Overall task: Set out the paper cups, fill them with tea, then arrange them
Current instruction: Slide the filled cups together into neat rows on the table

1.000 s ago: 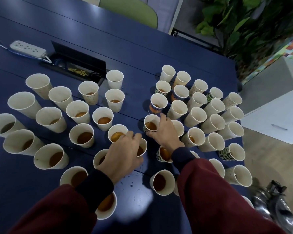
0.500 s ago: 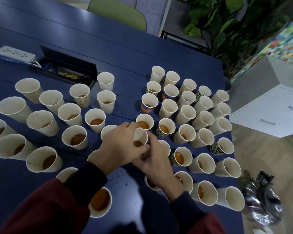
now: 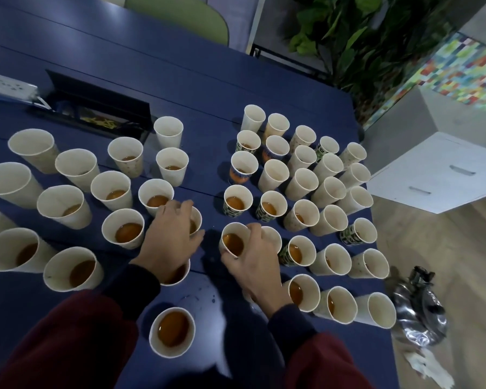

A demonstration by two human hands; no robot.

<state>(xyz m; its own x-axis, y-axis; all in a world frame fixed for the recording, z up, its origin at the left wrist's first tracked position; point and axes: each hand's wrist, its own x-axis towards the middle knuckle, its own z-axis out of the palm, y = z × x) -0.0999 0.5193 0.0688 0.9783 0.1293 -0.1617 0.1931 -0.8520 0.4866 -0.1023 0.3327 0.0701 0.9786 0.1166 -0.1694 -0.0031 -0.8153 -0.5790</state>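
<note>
Apart now, left hand (image 3: 171, 240) covers one crowded cup (image 3: 194, 220), right hand (image 3: 253, 259) fingers pinching another cup (image 3: 234, 239).

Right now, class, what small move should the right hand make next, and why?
Probably slide the held cup right into the cluster's near row: the right hand grips its rim, and it stands just left of that cluster, beside the gap.

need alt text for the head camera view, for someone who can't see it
Two bare hands reach among dozens of paper cups on a dark blue table: the right hand wraps a tea-filled cup, and the left hand rests over another cup. Most cups hold some tea; a metal kettle sits at lower right.
</note>
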